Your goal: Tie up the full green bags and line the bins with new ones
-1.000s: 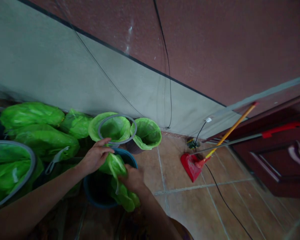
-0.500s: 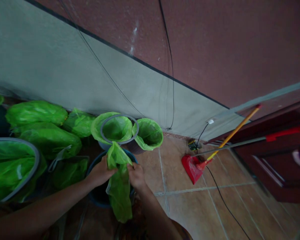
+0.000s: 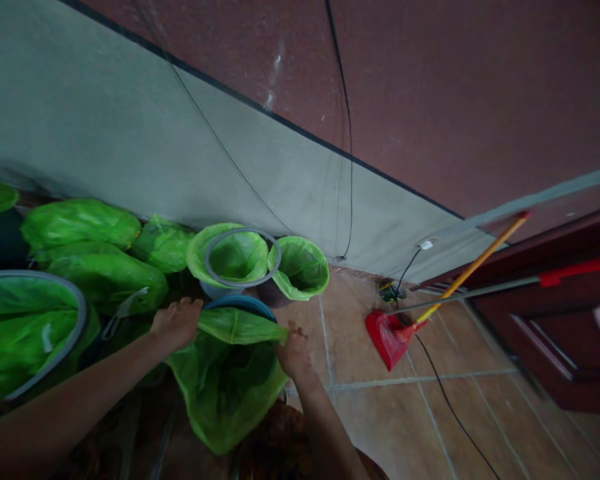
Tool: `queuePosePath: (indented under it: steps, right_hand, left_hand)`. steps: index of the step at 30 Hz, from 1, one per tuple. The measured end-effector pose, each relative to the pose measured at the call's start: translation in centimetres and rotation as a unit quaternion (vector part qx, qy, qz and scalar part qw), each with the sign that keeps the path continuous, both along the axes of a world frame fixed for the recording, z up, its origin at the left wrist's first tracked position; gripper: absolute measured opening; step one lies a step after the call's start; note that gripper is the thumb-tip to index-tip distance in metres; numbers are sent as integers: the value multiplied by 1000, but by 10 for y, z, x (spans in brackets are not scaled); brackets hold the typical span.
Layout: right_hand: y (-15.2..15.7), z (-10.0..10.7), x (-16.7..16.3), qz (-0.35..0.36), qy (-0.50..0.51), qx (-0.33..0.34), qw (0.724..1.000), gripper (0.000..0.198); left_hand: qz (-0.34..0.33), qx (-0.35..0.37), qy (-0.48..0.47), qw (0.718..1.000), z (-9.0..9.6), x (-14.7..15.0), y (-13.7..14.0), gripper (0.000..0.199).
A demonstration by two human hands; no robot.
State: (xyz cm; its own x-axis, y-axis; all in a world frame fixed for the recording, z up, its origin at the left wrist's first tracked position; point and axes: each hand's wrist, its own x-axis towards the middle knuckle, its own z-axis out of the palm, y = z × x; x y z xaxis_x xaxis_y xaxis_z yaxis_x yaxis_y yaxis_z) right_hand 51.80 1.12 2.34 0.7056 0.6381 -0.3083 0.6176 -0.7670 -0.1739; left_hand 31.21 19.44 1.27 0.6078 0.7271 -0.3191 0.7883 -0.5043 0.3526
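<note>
The green mesh-like bag (image 3: 215,417) is stretched between both hands, over the near side of the blue bin (image 3: 245,303). Its near edge sags to a point toward the person; its far edge runs taut, left to right, from grip to grip. The mouth faces up; its inside is too dark to read, and whether its bottom sits in the bin is hidden. The left hand (image 3: 177,323) closes on one side of the rim, fingertips partly out of sight; the right hand (image 3: 295,350) pinches the other. Of the bin, only the far rim shows.

Left of the grip, a large grey-rimmed bin (image 3: 77,333), cut off by the frame, holds green material. Beyond the grip stand two bins with green liners (image 3: 303,267), a grey ring (image 3: 277,257) lying across the left one.
</note>
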Motion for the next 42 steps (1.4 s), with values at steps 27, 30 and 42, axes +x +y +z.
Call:
queuePosePath:
  steps: [27, 30, 42]
  right_hand:
    - [25, 11, -11, 41, 50, 137, 988, 65]
    - [30, 14, -17, 103, 40, 154, 982, 72]
    - [30, 31, -17, 106, -5, 95, 990, 32]
  left_hand:
    - [-70, 19, -157, 985, 12, 26, -8, 33]
    - [-157, 48, -224, 961, 16, 29, -20, 33]
    - [-158, 100, -59, 981, 15, 23, -20, 27]
